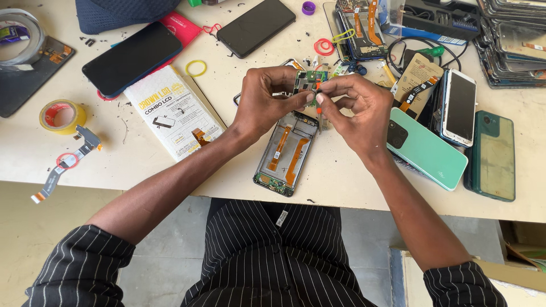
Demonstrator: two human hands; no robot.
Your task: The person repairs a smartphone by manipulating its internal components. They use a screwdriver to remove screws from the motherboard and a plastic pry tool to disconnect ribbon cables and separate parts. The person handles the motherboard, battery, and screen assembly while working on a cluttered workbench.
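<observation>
My left hand [267, 99] and my right hand [355, 111] meet above the table and pinch a small green circuit board [307, 81] between their fingertips. My right hand also grips a thin tool with an orange tip [319, 109] pointing down. Directly below lies an opened phone frame [286, 152] with two orange flex cables showing and a small green board at its near end.
A white box [172, 111] lies left of the frame, two dark phones [132, 58] [256, 27] beyond it. A mint green phone [426, 149], a white phone [459, 105] and a dark green phone [495, 156] lie right. A tape roll [61, 115] sits far left.
</observation>
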